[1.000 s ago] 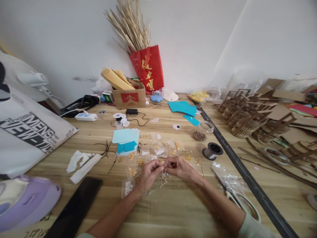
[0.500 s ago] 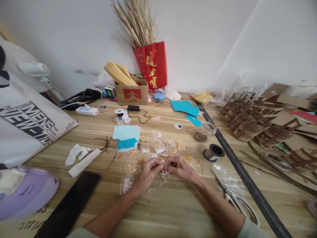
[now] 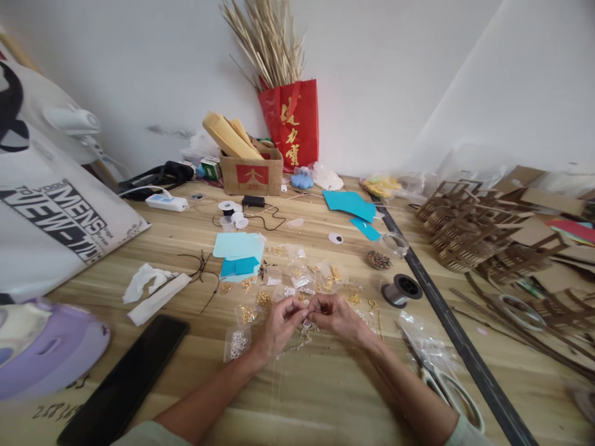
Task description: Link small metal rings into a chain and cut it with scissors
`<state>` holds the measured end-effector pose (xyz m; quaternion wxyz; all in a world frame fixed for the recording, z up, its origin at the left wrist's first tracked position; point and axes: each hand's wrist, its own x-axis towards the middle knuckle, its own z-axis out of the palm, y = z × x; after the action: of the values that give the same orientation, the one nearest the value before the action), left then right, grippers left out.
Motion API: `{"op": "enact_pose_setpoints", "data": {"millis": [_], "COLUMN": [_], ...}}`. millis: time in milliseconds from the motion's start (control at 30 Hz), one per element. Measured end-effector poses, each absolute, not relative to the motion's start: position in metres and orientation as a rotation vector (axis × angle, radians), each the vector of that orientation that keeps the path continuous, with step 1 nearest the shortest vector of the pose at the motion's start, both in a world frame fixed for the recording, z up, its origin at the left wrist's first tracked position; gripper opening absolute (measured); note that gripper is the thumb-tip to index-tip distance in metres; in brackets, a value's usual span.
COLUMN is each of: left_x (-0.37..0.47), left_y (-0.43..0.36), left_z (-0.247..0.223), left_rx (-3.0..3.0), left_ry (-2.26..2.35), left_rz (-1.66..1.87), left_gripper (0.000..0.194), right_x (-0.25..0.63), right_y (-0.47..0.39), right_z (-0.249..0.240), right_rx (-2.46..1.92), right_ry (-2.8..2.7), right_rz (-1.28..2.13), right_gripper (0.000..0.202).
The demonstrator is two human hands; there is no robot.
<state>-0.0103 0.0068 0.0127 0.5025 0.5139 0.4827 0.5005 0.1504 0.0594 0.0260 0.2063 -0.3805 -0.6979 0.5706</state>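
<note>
Near the middle of the wooden table, my left hand (image 3: 281,323) and my right hand (image 3: 335,317) meet fingertip to fingertip. Both are closed in a pinch on something too small to make out. A thin silver chain (image 3: 294,351) trails on the table just below the fingertips. Around them lie small bags of gold findings (image 3: 248,314) and a bag of silver rings (image 3: 238,344). More small bags of gold and clear pieces (image 3: 332,279) spread out beyond my fingers.
A black phone (image 3: 127,378) and a purple object (image 3: 56,350) lie left. Scissors (image 3: 449,390), a wire spool (image 3: 402,290) and a bead dish (image 3: 379,259) are right, near brown woven pieces (image 3: 458,229). Blue sheets (image 3: 349,205), a cardboard box (image 3: 251,175) and a red bag (image 3: 292,124) stand farther back.
The view has shifted slightly. Both hands stay together in nearly the same pose, still pinching.
</note>
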Motion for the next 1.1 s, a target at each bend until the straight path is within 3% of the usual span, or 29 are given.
{"op": "enact_pose_setpoints", "data": {"millis": [233, 767, 1100], "left_x": [-0.0094, -0.0101, -0.0118], "left_y": [0.0052, 0.0079, 0.0071], "left_z": [0.0105, 0.0103, 0.0089], "left_rx": [1.345, 1.003, 0.969], "left_ry": [1.23, 1.042, 0.945], "left_rz": [1.205, 1.125, 1.075], "left_gripper": [0.018, 0.026, 0.021], "right_x": [0.1516, 0.1503, 0.1548], "right_y": [0.0595, 0.0631, 0.0665], "right_z": [0.0216, 0.0267, 0.0197], "right_rx": [-1.077, -0.93, -0.817], "right_ry": [-1.985, -1.624, -1.594], "right_rz": [1.578, 1.869, 1.959], "right_gripper": [0.013, 0.03, 0.031]}}
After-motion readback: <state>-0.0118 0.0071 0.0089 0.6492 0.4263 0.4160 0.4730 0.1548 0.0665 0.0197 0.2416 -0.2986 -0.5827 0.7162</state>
